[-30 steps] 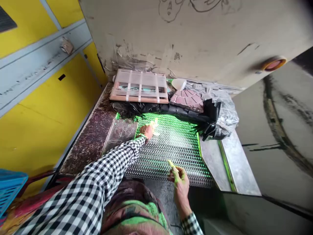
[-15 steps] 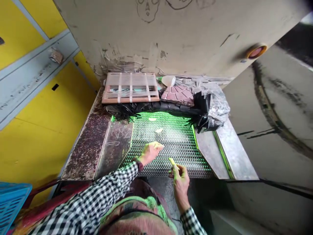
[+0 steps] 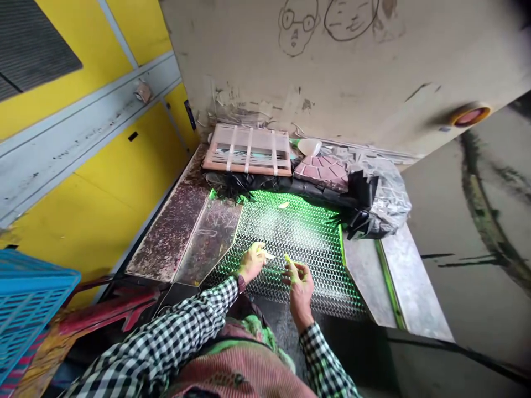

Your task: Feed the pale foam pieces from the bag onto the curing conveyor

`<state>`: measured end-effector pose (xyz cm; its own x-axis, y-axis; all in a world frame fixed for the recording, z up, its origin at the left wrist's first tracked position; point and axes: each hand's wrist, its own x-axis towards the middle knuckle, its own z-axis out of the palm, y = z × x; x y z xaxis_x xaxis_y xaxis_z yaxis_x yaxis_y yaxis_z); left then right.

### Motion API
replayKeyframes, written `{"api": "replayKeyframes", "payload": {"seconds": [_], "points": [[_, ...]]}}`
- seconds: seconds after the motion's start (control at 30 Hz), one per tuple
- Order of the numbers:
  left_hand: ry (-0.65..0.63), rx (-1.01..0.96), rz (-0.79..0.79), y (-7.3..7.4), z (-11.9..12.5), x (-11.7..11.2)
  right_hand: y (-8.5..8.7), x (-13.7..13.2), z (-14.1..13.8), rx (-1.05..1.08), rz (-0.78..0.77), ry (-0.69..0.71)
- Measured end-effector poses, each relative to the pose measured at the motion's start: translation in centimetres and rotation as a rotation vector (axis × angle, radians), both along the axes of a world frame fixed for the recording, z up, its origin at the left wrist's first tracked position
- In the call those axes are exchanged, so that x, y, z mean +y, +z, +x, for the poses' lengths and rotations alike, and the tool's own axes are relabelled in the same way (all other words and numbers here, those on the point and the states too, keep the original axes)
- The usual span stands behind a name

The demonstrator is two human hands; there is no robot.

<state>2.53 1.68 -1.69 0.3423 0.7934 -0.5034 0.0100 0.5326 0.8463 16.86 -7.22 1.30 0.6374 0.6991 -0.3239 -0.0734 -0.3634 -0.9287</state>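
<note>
Yellow-green sliver (image 3: 287, 258), one only, thin and stiff-looking, is pinched between the thumb and forefinger of the right hand (image 3: 299, 288), just above the mesh; the remaining fingers of that hand are loosely curled. We count two hands, both smeared yellow-green (powder or paint, we cannot tell which), close together but not touching. The left hand (image 3: 251, 263) has its fingers bent, with a pale flake (image 3: 269, 255) at the fingertips; we cannot tell whether it is gripped or only touched. A second pale flake (image 3: 284, 205) lies alone on the far part of the mesh. The chain-like metal wire mesh (image 3: 298, 237) is woven in small curved links and glows green. Beyond it we count one wooden frame (image 3: 248, 149) bound by three white straps, one segmented maroon tile (image 3: 321, 172) and one white bulb-shaped piece (image 3: 309, 147), with crumpled black plastic sheeting (image 3: 249, 183) along the mesh edge and crinkled clear plastic (image 3: 385, 202) at the far right. To the left lies one speckled dark slab (image 3: 174, 232).
</note>
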Motion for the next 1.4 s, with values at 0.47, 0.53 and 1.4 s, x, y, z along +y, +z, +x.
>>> {"api": "replayKeyframes", "payload": {"seconds": [0.47,0.53,1.4], "points": [[-0.013,0.043,-0.076,0.8,-0.2,-0.9,-0.5,-1.3,1.7,-0.809,-0.116,0.524],[0.004,0.089,-0.072,0.4,-0.6,-0.4,-1.0,-1.1,2.6,-0.949,-0.165,0.525],[-0.304,0.151,0.164,0.4,-2.7,-2.0,0.0,1.5,-0.2,-0.113,-0.192,0.298]]}}
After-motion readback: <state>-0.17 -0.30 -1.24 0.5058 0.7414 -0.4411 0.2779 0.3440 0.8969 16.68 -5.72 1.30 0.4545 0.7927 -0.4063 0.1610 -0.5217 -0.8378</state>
